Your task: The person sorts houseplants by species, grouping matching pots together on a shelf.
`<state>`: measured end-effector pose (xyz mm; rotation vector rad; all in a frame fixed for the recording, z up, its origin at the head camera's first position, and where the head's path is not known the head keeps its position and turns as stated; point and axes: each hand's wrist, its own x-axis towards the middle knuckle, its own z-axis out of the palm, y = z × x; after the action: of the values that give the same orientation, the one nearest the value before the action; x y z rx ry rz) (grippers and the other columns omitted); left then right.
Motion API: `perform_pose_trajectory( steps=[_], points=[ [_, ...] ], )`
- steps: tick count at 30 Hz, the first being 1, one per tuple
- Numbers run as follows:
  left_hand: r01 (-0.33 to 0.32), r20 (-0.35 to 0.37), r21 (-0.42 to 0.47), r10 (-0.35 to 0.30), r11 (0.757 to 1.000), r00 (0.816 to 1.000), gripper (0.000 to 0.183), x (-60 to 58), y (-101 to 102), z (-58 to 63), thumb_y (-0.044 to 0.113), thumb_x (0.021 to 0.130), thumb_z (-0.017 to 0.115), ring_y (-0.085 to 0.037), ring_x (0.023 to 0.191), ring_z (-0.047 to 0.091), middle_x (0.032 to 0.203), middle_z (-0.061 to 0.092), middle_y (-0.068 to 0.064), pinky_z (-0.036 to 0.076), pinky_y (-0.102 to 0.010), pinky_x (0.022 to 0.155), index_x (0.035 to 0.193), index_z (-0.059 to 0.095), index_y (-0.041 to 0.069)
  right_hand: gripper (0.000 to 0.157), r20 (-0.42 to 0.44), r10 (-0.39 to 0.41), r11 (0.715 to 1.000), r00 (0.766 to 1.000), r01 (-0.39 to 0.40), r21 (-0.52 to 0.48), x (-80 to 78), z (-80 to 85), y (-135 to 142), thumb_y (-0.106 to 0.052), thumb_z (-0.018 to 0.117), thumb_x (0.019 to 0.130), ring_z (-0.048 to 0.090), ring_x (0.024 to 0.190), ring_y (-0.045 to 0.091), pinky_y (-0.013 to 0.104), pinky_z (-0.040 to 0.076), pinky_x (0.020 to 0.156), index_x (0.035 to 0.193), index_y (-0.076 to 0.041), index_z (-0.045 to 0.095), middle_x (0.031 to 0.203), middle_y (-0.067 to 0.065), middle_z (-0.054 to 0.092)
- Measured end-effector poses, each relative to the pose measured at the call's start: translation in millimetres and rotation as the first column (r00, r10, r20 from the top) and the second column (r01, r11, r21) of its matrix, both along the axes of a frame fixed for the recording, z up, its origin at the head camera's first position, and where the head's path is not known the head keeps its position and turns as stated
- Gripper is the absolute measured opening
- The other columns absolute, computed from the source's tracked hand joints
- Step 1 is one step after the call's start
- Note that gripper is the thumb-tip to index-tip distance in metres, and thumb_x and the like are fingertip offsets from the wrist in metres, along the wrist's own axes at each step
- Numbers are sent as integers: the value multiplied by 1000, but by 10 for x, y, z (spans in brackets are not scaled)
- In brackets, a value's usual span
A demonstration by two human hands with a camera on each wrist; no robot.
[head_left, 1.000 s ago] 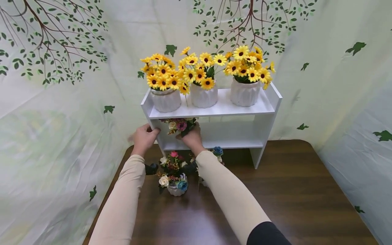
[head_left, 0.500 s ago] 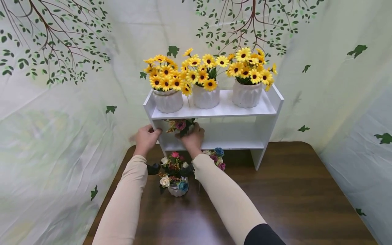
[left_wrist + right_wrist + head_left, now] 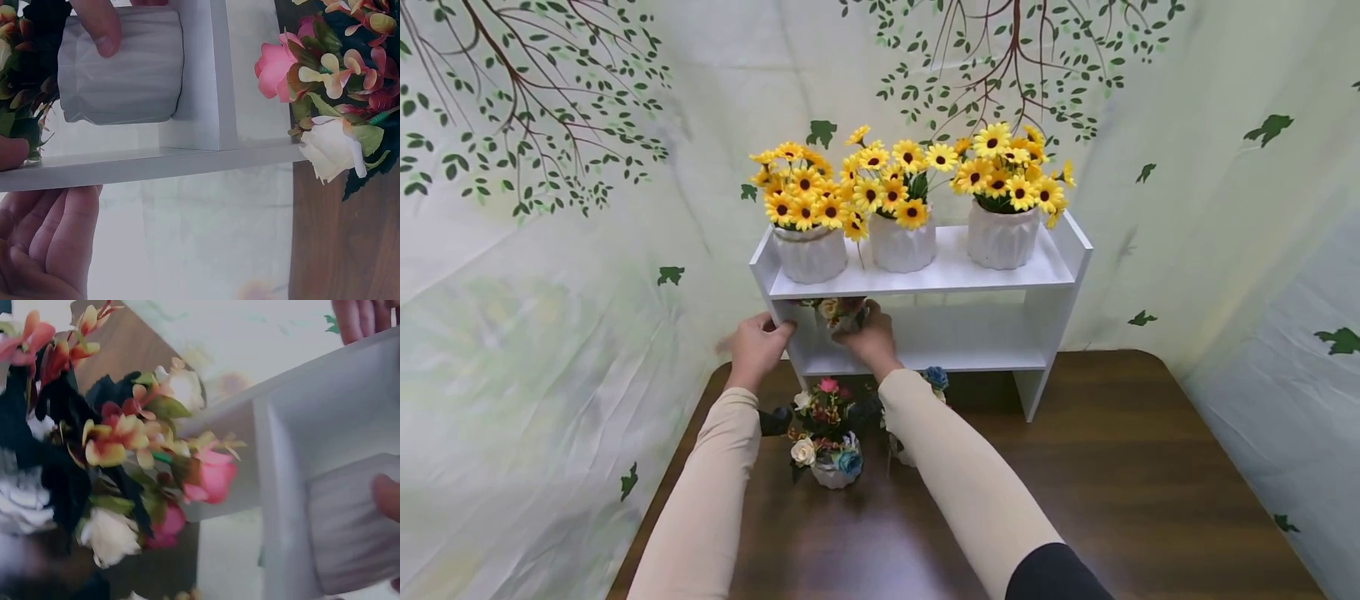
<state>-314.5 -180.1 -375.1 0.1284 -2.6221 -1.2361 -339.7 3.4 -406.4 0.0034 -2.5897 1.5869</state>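
Note:
My right hand [image 3: 874, 340] holds a white fluted flower pot [image 3: 134, 84] on the left of the lower level of a white two-tier shelf [image 3: 977, 358]. In the left wrist view a finger lies across the pot's side, and its base is close to the lower board. The mixed artificial flowers [image 3: 833, 310] in it are partly hidden under the upper board. My left hand [image 3: 756, 348] pinches the shelf's left side panel [image 3: 150, 174], fingers outside and thumb inside.
Three white pots of yellow daisies [image 3: 902, 246] stand on the top board. On the brown table [image 3: 1120, 483], a pot of mixed roses [image 3: 835, 473] stands before the shelf, and another flower pot [image 3: 937, 380] is partly behind my right sleeve.
The held pot has turned: a purple rose faced forward earlier, and cream blooms face forward now. Its flowers show less below the upper board. My left hand keeps its place on the panel.

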Motion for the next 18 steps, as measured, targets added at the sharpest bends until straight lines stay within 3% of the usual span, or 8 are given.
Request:
perform_pose_trajectory(
  steps=[3,6,9,12,16,18],
  points=[
    [4,14,6,-5,1000,1000,39,10,-15,-3,23,89,57,-36,103,68,113,72,-25,54,-40,80,117,69,-2,98,90,85,995,992,-88,35,25,76,93,-24,80,78,44,137,43,47,40,113,154,2,23,148,31,42],
    [19,8,-2,-19,1000,1000,39,-4,-1,19,24,90,57,-36,103,68,112,71,-25,54,-39,80,117,68,-2,91,105,140,988,985,-146,51,67,205,293,-24,77,81,45,138,41,46,41,112,153,0,28,151,26,43],
    [17,10,-8,-17,1000,1000,39,-3,-6,23,24,90,57,-35,102,68,112,72,-25,53,-37,78,117,69,-2,67,19,193,981,981,-193,-2,152,300,558,-21,73,86,57,127,36,45,48,104,144,-2,46,140,19,57],
    [12,16,-23,-12,1000,1000,38,6,-20,15,24,90,58,-34,101,68,111,72,-24,51,-33,75,117,69,-2,38,-100,216,974,971,-221,-51,305,332,859,-19,69,91,65,111,31,42,54,91,125,-4,63,123,15,67],
    [26,16,-44,-26,999,1000,39,6,-23,20,24,90,58,-34,99,68,110,72,-25,48,-27,70,116,69,-2,13,-212,167,981,963,-183,-57,603,268,1253,-16,72,89,66,93,21,32,55,79,96,-5,73,106,10,69],
    [32,15,-44,-32,999,999,39,-4,-21,27,24,90,58,-34,99,68,110,72,-25,47,-25,69,116,69,-3,9,-250,123,987,960,-144,-66,747,174,1427,-14,75,86,63,86,16,25,54,75,87,-5,74,99,9,67]
  ],
)
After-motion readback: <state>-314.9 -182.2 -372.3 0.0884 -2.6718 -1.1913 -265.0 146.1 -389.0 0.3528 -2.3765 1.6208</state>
